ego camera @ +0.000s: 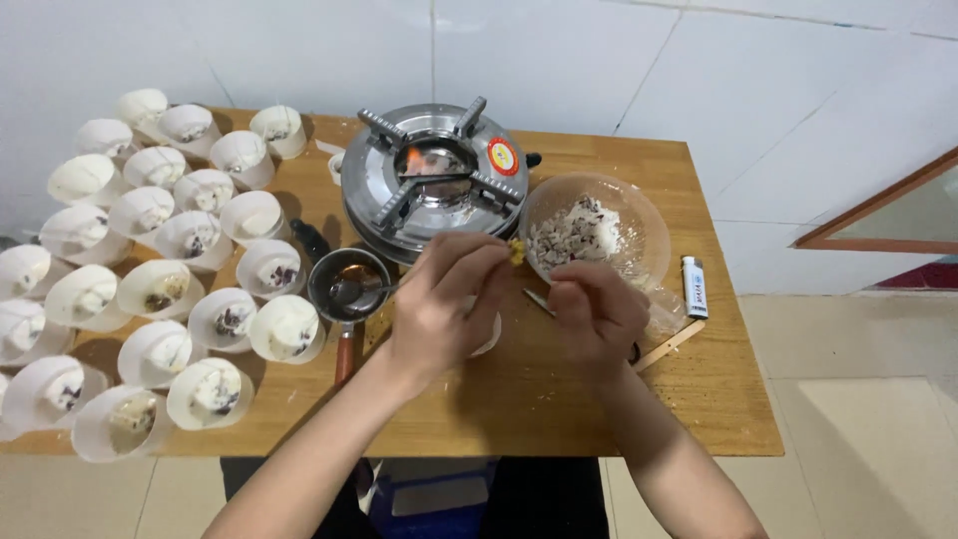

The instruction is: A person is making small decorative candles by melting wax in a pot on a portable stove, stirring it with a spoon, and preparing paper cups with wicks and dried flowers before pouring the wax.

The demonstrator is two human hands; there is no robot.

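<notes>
Mostly hidden: white cup (489, 334) under left hand (444, 299); contents unseen.

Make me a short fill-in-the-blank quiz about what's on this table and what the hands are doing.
1. The left hand pinches a small ____ bit at its fingertips.
2. A small flame burns in the middle of the round metal ____.
3. The clear bowl of white and purple mixture stands to the ____ of the stove.
4. The lighter lies near the table's ____ edge.

Missing words: yellow; stove; right; right
</notes>
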